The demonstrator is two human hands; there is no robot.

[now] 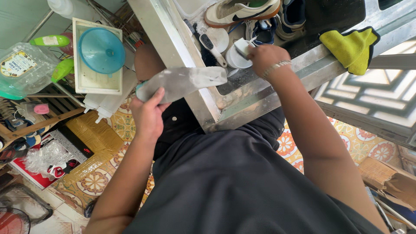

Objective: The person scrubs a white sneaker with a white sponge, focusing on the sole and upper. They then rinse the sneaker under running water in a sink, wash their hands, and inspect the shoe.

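My left hand grips one end of a grey, soiled shoe insole, held flat over the corner of a stainless steel sink. My right hand, with a metal bracelet on the wrist, pinches a small white block over a white bowl inside the sink. A scrub brush with a white handle lies beside the bowl. Behind it lie a white sneaker with an orange sole and a dark blue shoe.
A yellow cloth hangs on the sink's rim at the right. To the left stands a white tray with a blue funnel, white squeeze bottles, green bottles and a clear plastic jar. Cardboard lies on the patterned floor tiles.
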